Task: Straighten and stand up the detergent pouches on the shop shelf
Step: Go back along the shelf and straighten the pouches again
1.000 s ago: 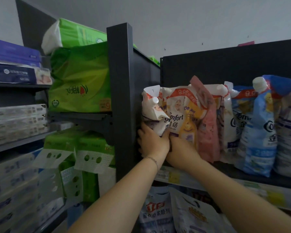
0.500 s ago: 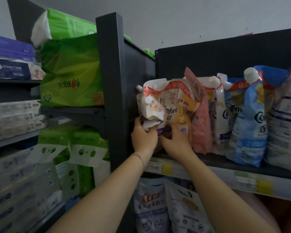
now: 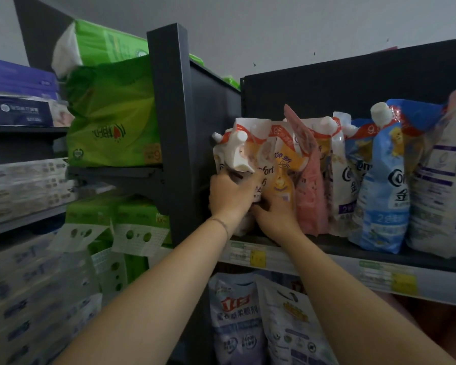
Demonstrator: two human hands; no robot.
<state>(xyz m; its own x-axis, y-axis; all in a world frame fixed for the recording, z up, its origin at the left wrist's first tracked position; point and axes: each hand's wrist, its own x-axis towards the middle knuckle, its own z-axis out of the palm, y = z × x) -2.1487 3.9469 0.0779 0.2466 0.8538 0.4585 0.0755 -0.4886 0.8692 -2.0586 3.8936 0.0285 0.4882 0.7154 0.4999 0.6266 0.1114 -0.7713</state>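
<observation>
Left hand (image 3: 229, 197) grips the slumped white pouch (image 3: 238, 154), right hand (image 3: 274, 219) holds the yellow pouch (image 3: 281, 177) just beside it

Illumination: dim and diffuse, with no hard shadows and no glare. The dark metal shelf back panel (image 3: 353, 85) is underexposed. Wide-angle distortion tilts the dark grey steel upright (image 3: 169, 114). The stacked pale packs (image 3: 24, 299) at lower left are smeared. The central printed plastic detergent pouches (image 3: 282, 175) are legible.

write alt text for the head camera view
A person's left hand and right hand hold slumped yellow-and-white detergent pouches at the left end of a dark shelf; a pink pouch and blue pouches sit to their right.
</observation>
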